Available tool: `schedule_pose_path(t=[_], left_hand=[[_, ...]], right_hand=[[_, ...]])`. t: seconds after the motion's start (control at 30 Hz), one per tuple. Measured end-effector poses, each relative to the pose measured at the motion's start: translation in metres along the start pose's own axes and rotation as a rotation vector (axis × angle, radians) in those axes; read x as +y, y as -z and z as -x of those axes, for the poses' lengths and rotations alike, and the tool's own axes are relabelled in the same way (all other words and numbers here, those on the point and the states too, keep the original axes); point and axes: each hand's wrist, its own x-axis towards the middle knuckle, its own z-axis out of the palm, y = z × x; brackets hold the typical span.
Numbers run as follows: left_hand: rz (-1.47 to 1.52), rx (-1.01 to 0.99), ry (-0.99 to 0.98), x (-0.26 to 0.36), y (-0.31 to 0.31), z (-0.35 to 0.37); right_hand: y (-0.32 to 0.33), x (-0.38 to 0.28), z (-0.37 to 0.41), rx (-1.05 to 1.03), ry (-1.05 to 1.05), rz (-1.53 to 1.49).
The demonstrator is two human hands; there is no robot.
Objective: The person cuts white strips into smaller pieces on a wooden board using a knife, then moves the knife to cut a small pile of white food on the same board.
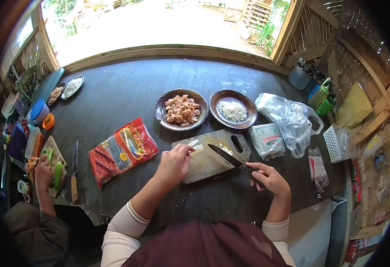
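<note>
My right hand (269,179) is wrapped round the dark handle of a knife (226,155). Its dark blade slants up and left over a worn cutting board (206,168). On the left side of the board, the fingers of my left hand (175,163) are closed at a few pale white strips (197,146). Finely cut white shreds (224,149) lie behind the blade, near the board's handle hole. Beyond the board stand a bowl of brown chopped pieces (183,110) and a brown plate (250,123) heaped with white shreds.
A red sausage packet (122,152) lies left of the board, with another knife (74,173) farther left. A white wrapped package (267,141) and a plastic bag (293,120) sit to the right. At far left, another person's hand (44,172) is beside green cucumbers (58,175).
</note>
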Motion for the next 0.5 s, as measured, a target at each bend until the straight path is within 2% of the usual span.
schedule_pose_path(t=[0.13, 0.33, 0.5], left_hand=[[0.392, -0.061, -0.013, 0.005, -0.012, 0.001], [0.246, -0.122, -0.226, -0.004, -0.019, 0.003], [0.104, -0.121, -0.234, 0.001, -0.024, 0.006]], right_hand=[[-0.002, -0.001, -0.002, -0.05, -0.001, -0.002], [-0.004, 0.001, -0.004, -0.019, 0.002, 0.014], [-0.01, -0.003, -0.005, 0.018, 0.025, 0.029]])
